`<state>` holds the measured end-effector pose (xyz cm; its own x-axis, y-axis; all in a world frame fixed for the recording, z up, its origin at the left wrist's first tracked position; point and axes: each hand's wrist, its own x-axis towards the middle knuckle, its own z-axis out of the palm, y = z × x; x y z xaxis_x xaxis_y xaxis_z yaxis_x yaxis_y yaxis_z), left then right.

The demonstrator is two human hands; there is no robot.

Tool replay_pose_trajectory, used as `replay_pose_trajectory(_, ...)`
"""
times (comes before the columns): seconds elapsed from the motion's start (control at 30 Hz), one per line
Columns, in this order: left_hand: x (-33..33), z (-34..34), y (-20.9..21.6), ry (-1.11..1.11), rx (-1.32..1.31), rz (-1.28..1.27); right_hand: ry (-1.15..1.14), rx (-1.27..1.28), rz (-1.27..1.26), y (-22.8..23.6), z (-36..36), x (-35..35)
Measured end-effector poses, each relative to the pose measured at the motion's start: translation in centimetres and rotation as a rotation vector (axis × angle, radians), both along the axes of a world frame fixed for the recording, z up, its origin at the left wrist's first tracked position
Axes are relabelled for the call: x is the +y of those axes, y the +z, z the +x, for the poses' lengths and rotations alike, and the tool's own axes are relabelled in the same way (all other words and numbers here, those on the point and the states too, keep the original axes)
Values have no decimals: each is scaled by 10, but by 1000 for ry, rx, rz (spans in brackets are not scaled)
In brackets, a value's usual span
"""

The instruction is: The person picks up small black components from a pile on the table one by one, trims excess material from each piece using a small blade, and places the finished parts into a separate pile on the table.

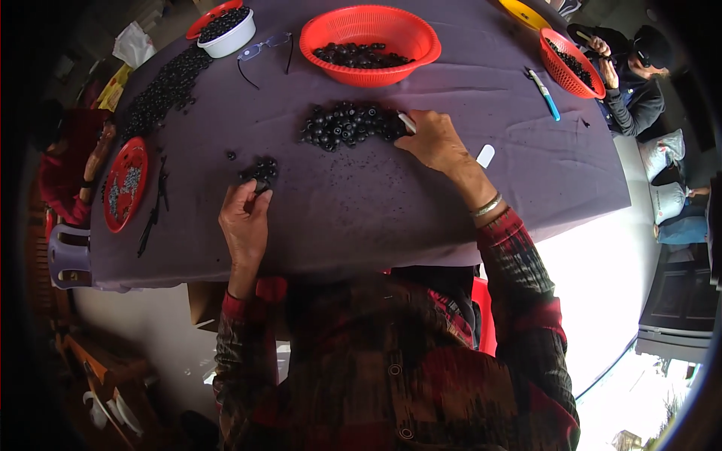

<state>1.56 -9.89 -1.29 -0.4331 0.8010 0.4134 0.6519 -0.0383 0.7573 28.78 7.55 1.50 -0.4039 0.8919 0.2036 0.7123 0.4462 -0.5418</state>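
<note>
Left hand [247, 214]: thumb and fingertips drawn close together at the near edge of a small cluster of black round pieces [263, 167]; cannot tell whether a piece is pinched between them. One loose black piece [231, 155] lies just left of that cluster.

Right hand [438, 143]: grasping a slim white implement [407, 122] between thumb and fingers — its tip is at the right edge of the main heap of black round pieces [338, 126] (hidden end, so contact is not certain). The heap sits directly on the purple tablecloth [338, 218], between the two hands and farther from the body than the small cluster. Dark specks are scattered on the cloth below the heap.

Surroundings: red basin [361, 77] beyond the heap, more dark pieces inside; eyeglasses [263, 49] left of it, near a white bowl [228, 43] filled with black pieces. A white oval piece [485, 156] lies beside the right wrist; a blue-and-white marker [544, 95] is farther right — near a red basket [565, 75].
</note>
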Motion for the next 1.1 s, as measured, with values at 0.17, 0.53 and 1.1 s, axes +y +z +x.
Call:
replay_pose_trajectory(0.17,-8,36,9,-112,-235,60,-20,-65,-13,15,5,-14)
replay_pose_trajectory(0.53,-9,108,10,-742,-1425,-339,402,479,-127,25,0,-126)
replay_pose_trajectory(1.1,-13,109,7,-872,-1464,-263,422,592,-292,32,11,-127)
